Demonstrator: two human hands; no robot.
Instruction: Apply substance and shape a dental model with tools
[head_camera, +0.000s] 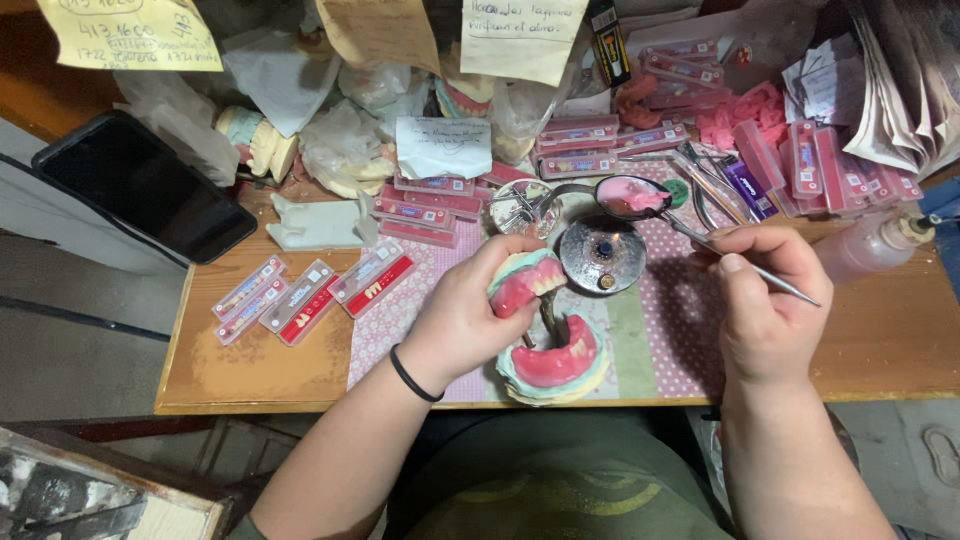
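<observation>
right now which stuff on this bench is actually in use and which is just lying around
In use:
- left hand holding the denture model
- right hand holding a thin metal tool
- spoon of pink wax over the small burner

Lying about:
- black phone
- tooth strips
- paper notes
- squeeze bottle

One view only — a camera worn on the person's head, looking almost straight down over the near edge of a cluttered wooden work table. It sits close: both forearms enter from the bottom edge, with the left hand and right hand near the middle of the frame. The far side of the table runs along the top — grey floor shows at lower left.
</observation>
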